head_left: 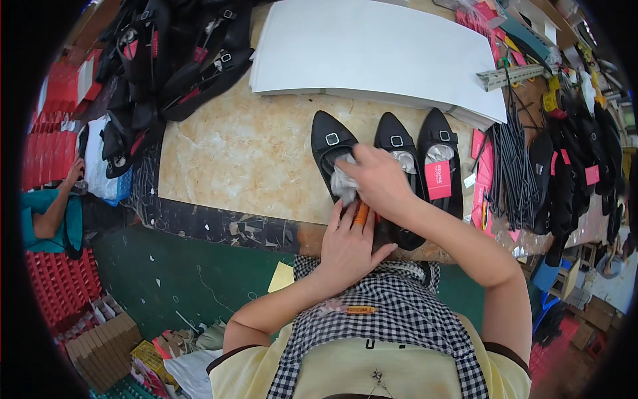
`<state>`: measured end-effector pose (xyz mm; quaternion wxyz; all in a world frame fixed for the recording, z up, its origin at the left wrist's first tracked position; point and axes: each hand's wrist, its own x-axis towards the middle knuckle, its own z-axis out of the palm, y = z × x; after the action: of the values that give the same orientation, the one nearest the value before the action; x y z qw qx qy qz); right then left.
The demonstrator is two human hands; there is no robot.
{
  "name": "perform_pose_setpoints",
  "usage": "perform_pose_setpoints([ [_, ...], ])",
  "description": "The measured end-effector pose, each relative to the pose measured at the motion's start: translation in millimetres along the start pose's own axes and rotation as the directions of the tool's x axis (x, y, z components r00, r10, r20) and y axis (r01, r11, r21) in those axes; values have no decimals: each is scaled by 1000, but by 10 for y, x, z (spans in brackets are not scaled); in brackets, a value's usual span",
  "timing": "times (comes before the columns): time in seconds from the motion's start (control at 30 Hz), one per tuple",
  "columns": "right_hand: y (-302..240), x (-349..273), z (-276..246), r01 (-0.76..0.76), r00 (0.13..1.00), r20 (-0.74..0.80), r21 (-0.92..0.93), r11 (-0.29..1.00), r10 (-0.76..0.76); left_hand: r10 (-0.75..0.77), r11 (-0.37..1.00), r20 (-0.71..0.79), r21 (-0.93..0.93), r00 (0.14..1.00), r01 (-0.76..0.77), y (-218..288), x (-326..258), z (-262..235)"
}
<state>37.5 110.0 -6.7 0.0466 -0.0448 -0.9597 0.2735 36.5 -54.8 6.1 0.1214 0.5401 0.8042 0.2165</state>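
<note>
A black pointed flat shoe with a square silver buckle lies toe-away on the table in front of me. My right hand is closed on a crumpled wad of pale tissue paper at the shoe's opening. Over the heel end lies my left hand, fingers stretched forward and thumb apart; it hides the heel. Orange tape wraps one of its fingers. Just right are a second black shoe and a third black shoe, both stuffed with silvery paper; a pink tag hangs on the third.
A stack of white sheets covers the table's far side. Black shoes pile up at far left, and more shoes stand at right beside thin black strips. Another person's arm shows at left near red boxes.
</note>
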Motion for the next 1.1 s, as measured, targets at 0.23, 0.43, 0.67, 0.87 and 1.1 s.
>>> perform_pose_setpoints([
  [0.23, -100, 237, 84, 66, 994, -87, -87, 994, -73, 11, 984, 36, 175, 999, -17, -26, 27, 66],
  [0.43, 327, 610, 73, -176, 984, 5, -195, 965, 180, 99, 974, 48, 199, 994, -106, 42, 104, 63],
  [0.67, 820, -704, -835, -298, 741, -578, 172, 939, 341, -379, 893, -297, -364, 876, 263, -462, -76, -169],
  [0.87, 1700, -1893, -965, -742, 593, -590, -134, 657, 549, -528, 586, -42, -741, 848, 328, -689, 228, 154],
  [1.1, 1606, -1938, -1110, -757, 603, -467, -78, 649, 647, -233, -575, 406, -790, 884, 212, -844, 164, -53],
])
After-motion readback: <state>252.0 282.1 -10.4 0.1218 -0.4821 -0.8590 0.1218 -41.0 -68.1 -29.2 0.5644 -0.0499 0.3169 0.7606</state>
